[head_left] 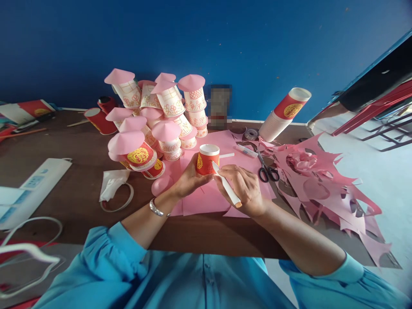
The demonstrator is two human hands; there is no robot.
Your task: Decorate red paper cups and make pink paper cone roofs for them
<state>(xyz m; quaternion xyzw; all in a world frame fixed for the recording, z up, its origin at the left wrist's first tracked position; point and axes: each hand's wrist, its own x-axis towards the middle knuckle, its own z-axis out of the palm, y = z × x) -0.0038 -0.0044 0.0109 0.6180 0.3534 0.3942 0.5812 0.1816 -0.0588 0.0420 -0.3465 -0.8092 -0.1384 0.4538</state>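
Note:
My left hand [188,177] is closed around a red paper cup [206,165] with a yellow print and a white rim. My right hand [241,186] grips a white marker [229,189] with an orange end; its tip is at the cup's right side, and I cannot tell if it touches. Pink paper sheets [206,199] lie on the table beneath both hands. A small white stick-like piece [227,155] shows just behind the cup. To the left stand several paper cups with pink cone roofs [165,131], many with red drawings.
Black-handled scissors [268,173], a glue tube [246,150] and a tape roll [251,134] lie to the right. Pink scraps [322,189] cover the right side. A tilted cup stack [285,113] stands behind. A white mask [114,186] lies left on the brown table [80,180].

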